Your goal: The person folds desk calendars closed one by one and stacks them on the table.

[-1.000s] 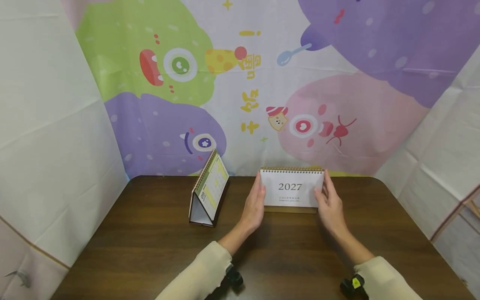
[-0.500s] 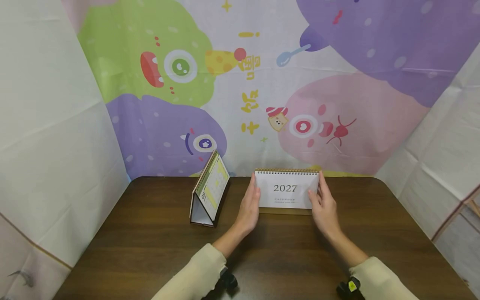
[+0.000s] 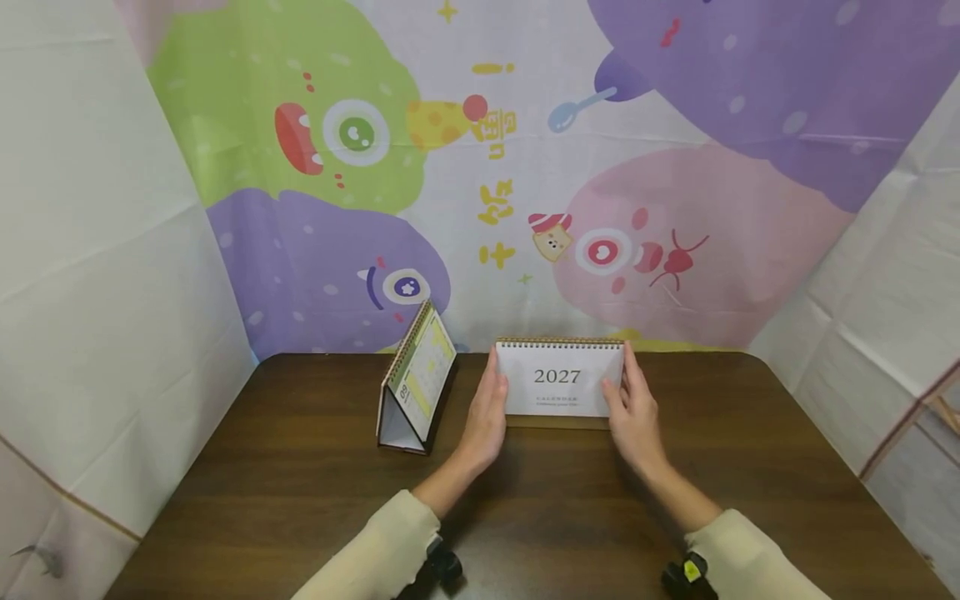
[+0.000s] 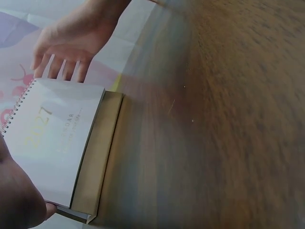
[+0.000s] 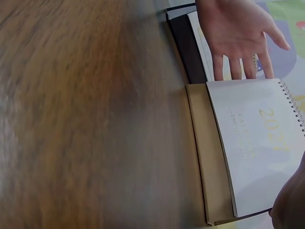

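Observation:
A white spiral-bound desk calendar [image 3: 557,377] printed "2027" stands on its brown cardboard base on the dark wooden table, its cover facing me. My left hand [image 3: 486,412] presses its left end, and my right hand [image 3: 634,412] presses the opposite end. In the right wrist view, the fingers of the left hand [image 5: 238,36] are straight against the end of the calendar. Straight fingers also show on the right hand [image 4: 78,38] in the left wrist view. Some fingertips are hidden behind the calendar's ends.
To the left, a second desk calendar [image 3: 422,379] with a green and yellow page marked "09" stands angled to the right. Behind the table [image 3: 555,508] hangs a cartoon-printed cloth [image 3: 517,308]. White cloth walls rise on both sides.
Both hands have moved left together, and the 2027 calendar has shifted left between them, closer to the second calendar. That second calendar stays in its place.

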Tool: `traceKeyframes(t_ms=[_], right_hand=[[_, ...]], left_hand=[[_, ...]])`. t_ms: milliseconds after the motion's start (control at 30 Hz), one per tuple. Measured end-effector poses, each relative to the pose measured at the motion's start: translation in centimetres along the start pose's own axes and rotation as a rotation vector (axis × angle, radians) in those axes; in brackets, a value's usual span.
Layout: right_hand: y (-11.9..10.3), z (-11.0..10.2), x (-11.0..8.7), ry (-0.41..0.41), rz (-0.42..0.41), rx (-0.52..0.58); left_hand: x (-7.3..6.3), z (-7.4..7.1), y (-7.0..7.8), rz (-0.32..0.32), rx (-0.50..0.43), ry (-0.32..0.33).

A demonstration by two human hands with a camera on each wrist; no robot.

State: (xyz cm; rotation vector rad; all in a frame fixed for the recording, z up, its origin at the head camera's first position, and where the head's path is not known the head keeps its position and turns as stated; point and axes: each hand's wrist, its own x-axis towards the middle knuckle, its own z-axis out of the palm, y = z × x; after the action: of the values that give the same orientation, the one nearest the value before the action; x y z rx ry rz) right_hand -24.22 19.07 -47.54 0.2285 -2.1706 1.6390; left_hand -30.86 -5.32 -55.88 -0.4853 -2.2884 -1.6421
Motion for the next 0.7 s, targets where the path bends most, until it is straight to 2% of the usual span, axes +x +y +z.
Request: traceKeyframes(t_ms=[167, 267, 400, 700], right_hand=[[-0.3, 0.5, -0.1, -0.022, 0.015, -0.031], [-0.5, 0.8, -0.3, -0.032, 0.024, -0.041], [-0.6, 1.2, -0.5, -0.037, 0.024, -0.039], [-0.7, 1.9, -0.5, -0.039, 0.003, -0.026]], left_hand=[[-0.2, -0.6, -0.5, 0.040, 0.035, 0.036], [-0.5, -1.0, -0.6, 0.040, 0.050, 0.040], [-0.8, -1.7, -0.3, 0.022, 0.069, 0.035], [-1.0, -2.6, -1.2, -0.042, -0.001, 0.015]])
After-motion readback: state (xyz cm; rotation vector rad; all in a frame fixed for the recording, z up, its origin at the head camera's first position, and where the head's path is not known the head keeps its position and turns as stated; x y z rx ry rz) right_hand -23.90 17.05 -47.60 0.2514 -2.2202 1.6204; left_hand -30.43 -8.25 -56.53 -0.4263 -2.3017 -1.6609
